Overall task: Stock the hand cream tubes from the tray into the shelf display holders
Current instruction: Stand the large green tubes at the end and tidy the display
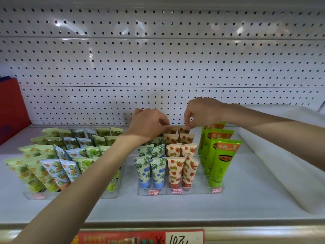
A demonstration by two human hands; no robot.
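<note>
Hand cream tubes (pixel 175 170) in strawberry print stand cap-down in the clear holder (pixel 181 191) on the shelf (pixel 246 199), seen from the head camera. At the back row, the left hand (pixel 148 124) and right hand (pixel 202 111) each pinch a tube's crimped top, probably to seat both upright in their slots. The white tray (pixel 281 155) lies to the right, beyond the green tubes (pixel 219 164)

wall: white pegboard (pixel 158 59) | shelf (pixel 158 208): white | edge: red price label (pixel 140 237) | left: red object (pixel 10 106)
</note>
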